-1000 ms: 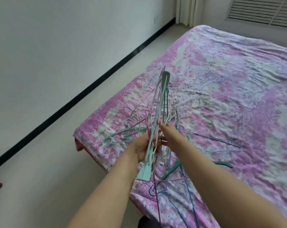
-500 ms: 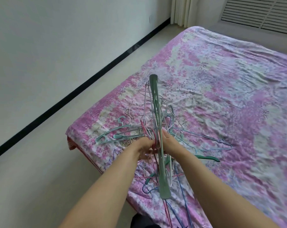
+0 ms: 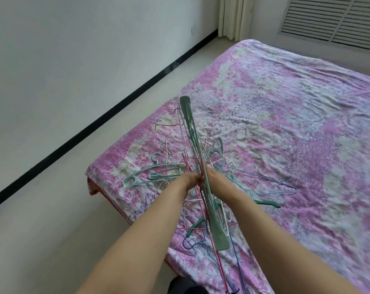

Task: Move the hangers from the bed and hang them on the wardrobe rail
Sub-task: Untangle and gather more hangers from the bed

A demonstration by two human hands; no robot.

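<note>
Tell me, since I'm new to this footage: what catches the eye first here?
Both hands, the left hand and the right hand, grip an upright bundle of hangers over the near corner of the bed. A broad green hanger stands out of it. More loose wire hangers sprawl on the pink floral bedsheet around them.

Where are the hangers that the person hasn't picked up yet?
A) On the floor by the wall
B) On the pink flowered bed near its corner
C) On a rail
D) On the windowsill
B: the loose hangers lie on the pink flowered bed near its corner, just beyond the left hand and right hand, which grip a bundle of hangers.
</note>
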